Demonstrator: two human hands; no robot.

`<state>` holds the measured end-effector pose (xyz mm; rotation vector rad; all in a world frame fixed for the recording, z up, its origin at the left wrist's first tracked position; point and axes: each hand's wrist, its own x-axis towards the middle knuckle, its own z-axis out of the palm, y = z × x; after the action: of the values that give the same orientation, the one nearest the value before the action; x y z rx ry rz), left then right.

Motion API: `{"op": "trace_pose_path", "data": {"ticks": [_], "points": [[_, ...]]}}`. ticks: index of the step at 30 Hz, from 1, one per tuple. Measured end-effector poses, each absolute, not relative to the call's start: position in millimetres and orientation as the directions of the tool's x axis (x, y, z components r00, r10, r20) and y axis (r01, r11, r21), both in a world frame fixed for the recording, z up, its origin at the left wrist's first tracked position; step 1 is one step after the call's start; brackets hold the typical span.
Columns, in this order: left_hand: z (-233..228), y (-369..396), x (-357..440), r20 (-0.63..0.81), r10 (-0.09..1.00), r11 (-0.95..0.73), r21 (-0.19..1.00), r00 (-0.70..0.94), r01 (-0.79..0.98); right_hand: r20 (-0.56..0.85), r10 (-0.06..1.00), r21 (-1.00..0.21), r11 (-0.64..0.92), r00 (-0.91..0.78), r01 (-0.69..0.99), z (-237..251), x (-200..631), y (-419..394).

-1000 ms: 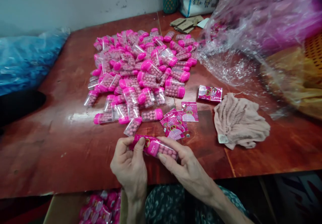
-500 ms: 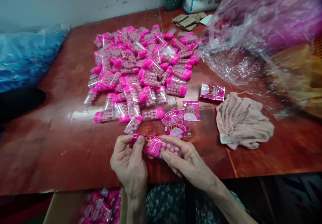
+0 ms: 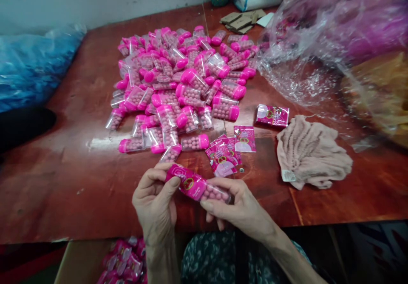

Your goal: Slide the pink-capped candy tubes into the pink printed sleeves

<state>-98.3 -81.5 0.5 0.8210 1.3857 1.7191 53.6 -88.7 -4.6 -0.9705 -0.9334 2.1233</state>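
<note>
Your left hand (image 3: 156,205) and right hand (image 3: 237,209) meet at six o'clock over the red table (image 3: 73,177), both clamped on one pink candy tube (image 3: 197,186) half wrapped in a label. At twelve o'clock lies the tube heap (image 3: 181,84); loose labels (image 3: 228,152) sit at one o'clock, a beige cloth (image 3: 312,154) at three.

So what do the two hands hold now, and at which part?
Both hold one clear candy tube. The left hand pinches its pink-labelled end; the right hand grips the clear end filled with pink balls.
</note>
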Motion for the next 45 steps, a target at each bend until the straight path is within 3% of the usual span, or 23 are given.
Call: {"op": "trace_pose_path", "data": {"ticks": [8,11,14,18,20,27,34,40,45], "points": [[-4.7,-80.7,-95.3,0.076,0.825,-0.152,0.984,-0.560,-0.089,-0.388,0.781,-0.833,-0.524,-0.490,-0.175,-1.2,49.7,-90.6],[-5.1,-81.0,-99.0,0.009,0.866,-0.094,0.985,-0.500,-0.145,-0.362,0.813,-0.873,-0.467,-0.456,-0.139,0.0,51.6,-89.6],[-3.8,-79.9,-101.8,-0.025,0.921,-0.038,0.987,-0.388,-0.155,-0.332,0.836,-0.927,-0.374,-0.437,-0.011,3.0,54.6,-89.4],[-1.1,-77.8,-102.3,0.100,0.899,-0.133,0.990,-0.427,-0.048,-0.279,0.860,-0.960,-0.236,-0.427,0.152,6.8,57.2,-91.1],[-0.3,-77.9,-103.0,0.095,0.906,-0.132,0.989,-0.413,-0.062,-0.271,0.858,-0.961,-0.210,-0.438,0.182,7.9,57.0,-91.5],[-4.8,-77.9,-101.8,-0.057,0.903,-0.053,0.969,-0.426,-0.241,-0.247,0.841,-0.969,-0.207,-0.481,0.135,10.9,51.7,-87.6],[-10.1,-74.4,-92.8,0.027,0.848,-0.163,0.963,-0.530,-0.213,-0.253,0.842,-0.967,-0.205,-0.477,0.151,9.2,50.6,-88.9],[-12.8,-76.3,-89.1,-0.216,0.824,-0.037,0.902,-0.524,-0.430,-0.246,0.870,-0.968,-0.194,-0.428,0.161,7.0,49.1,-91.9],[-10.1,-81.6,-81.0,-0.420,0.874,0.232,0.803,-0.245,-0.549,-0.269,0.877,-0.958,-0.203,-0.399,0.201,11.4,48.7,-91.1]]}}
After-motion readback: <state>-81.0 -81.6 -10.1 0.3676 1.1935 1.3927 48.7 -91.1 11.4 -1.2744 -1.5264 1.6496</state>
